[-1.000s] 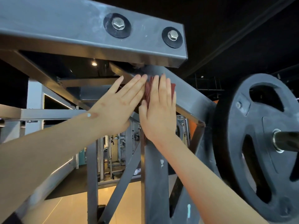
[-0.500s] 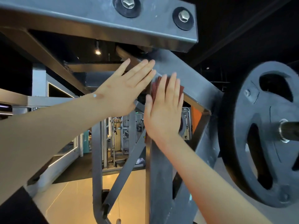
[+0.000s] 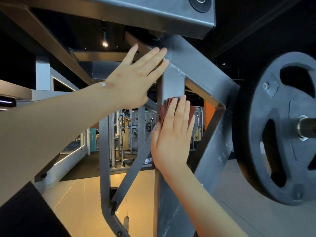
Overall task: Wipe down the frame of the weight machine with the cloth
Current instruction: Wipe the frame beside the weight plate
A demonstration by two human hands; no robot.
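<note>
Cloth: the dark red folded cloth (image 3: 163,108) lies flat against the front face of the grey steel upright post (image 3: 172,82), a little below the post's top joint. Its edges show on both sides of the fingers that cover it.
Right hand: the right hand (image 3: 172,134) lies flat on the cloth with its fingers straight, close together and pointing up. The thumb runs along the post's left edge. The palm presses and nothing is curled round the cloth.
Left hand: the left hand (image 3: 131,81) is higher and to the left of the post, with its fingers straight and slightly spread, holding nothing. Its fingertips (image 3: 163,51) reach the weld where the post meets the grey steel diagonal beam (image 3: 201,71); whether they press the metal cannot be told.
Frame above: a wide grey steel top beam (image 3: 153,12) crosses overhead, with a bolt on a black round washer (image 3: 201,2) near its right end.
Right side: a black round weight plate (image 3: 273,134) with cut-out openings sits on a metal bar (image 3: 307,127), just beside the diagonal beam's lower end.
Left arm: a black sleeve (image 3: 25,216) shows at the lower left corner.
Background: a glossy pale floor (image 3: 82,202), more gym machines (image 3: 126,132) seen through the frame, and one lit ceiling spotlight (image 3: 105,42).
</note>
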